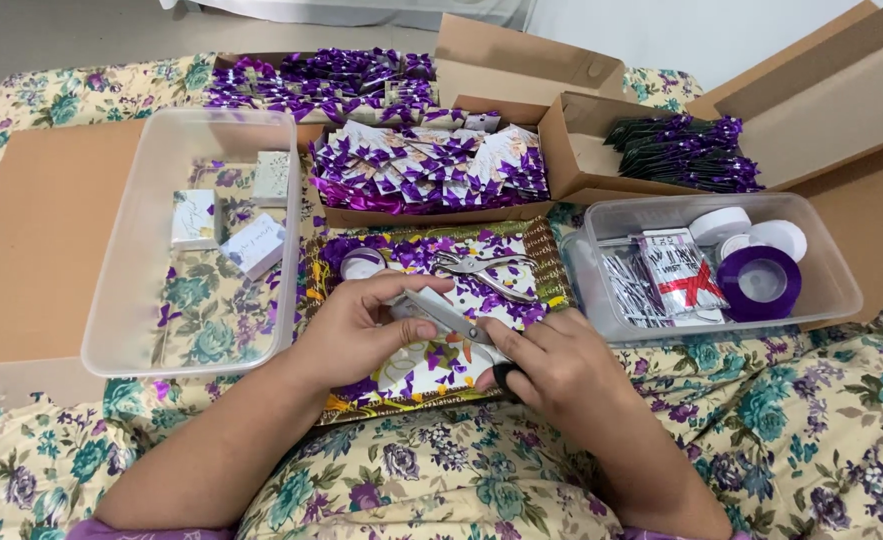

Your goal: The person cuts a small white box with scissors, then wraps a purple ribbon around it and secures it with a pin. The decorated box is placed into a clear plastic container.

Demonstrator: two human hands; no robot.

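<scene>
The person is sitting with a flowered cloth (441, 490) lying over the lap, and both hands are meeting just above the near edge of a patterned tray (551, 262) that is resting in front of them. The right hand (551, 368) is gripping a pair of scissors (451, 320), its fingers curled shut around the dark handles, with the blades pointing up and to the left over the tray. The left hand (361, 330) is pinching a small white piece against the blades between thumb and fingers; what that piece is cannot be told, since the fingers are hiding most of it. Farther in on the tray, just beyond the hands, a metal hole punch (483, 268) is lying among purple scraps (411, 250), and a white roll (361, 264) is sitting near the tray's left corner. Left of the tray, a clear plastic bin (131, 300) is holding a few small white boxes (253, 244). Right of the tray, a second clear bin (831, 290) is holding a purple ribbon spool (759, 282), white rolls and packets. Beyond the tray, an open cardboard box (431, 213) is sitting packed with purple bows (421, 165), and more boxes of bows are standing behind it and to its right.
</scene>
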